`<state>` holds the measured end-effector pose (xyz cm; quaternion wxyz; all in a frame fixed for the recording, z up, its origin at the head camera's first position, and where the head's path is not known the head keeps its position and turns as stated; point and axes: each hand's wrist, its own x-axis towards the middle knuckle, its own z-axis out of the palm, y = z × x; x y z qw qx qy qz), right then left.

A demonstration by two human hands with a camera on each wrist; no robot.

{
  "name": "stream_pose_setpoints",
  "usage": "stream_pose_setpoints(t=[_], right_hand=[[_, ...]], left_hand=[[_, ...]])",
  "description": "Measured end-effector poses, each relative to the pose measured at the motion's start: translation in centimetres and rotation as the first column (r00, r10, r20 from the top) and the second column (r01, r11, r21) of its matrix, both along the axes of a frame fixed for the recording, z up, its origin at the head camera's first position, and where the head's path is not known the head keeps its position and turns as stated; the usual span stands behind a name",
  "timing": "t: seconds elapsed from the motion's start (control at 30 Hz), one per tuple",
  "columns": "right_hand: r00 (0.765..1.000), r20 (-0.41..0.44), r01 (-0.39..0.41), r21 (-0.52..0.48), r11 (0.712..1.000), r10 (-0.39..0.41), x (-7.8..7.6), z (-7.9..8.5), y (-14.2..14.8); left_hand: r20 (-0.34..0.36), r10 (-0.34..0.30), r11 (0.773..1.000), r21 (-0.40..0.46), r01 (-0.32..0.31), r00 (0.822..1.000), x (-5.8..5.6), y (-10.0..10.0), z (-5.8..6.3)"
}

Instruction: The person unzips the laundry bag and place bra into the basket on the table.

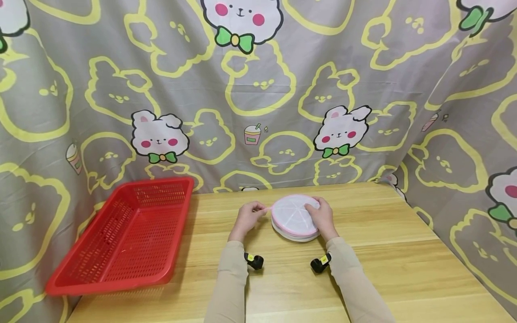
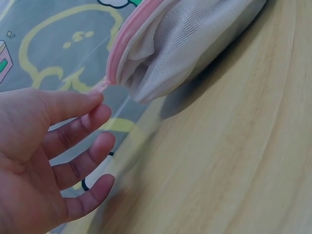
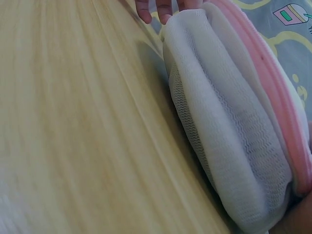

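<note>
A round white mesh bag point(image 1: 295, 215) with a pink rim lies on the table, its soft sides bunched in folds below the flat top. At the far right of it, my right hand point(image 1: 323, 217) grips the edge with the thumb on the top face; the fingers behind are mostly hidden. My left hand point(image 1: 248, 217) pinches a small pink tab point(image 2: 101, 87) at the bag's left edge between thumb and index finger. Its other fingers are spread and loosely bent in the left wrist view. The right wrist view shows the bag's folded mesh side point(image 3: 219, 122) close up.
A red plastic basket point(image 1: 171, 251) with slotted walls stands on the left of the wooden table point(image 1: 383, 273). Patterned curtain point(image 1: 278, 107) hangs behind the table and along both sides. Each wrist carries a small black camera point(image 1: 255, 261).
</note>
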<state>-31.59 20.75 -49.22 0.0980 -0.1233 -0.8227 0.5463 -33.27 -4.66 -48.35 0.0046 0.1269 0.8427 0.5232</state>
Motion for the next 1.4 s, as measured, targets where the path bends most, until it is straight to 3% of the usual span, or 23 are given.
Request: stream_pose_setpoints(t=[1.07,1.4], right_hand=[[1.0,0.016,0.01,0.004,1.0,-0.01,0.36,0.22,-0.07],[1.0,0.014,0.017,0.014,1.0,-0.017,0.32,0.29,-0.14]], left_hand=[[0.033,-0.068,0.998,-0.003,0.068,0.997,-0.09,-0.7,-0.2],[0.038,-0.121,0.992,0.051,0.119,0.992,-0.13,-0.98,-0.17]])
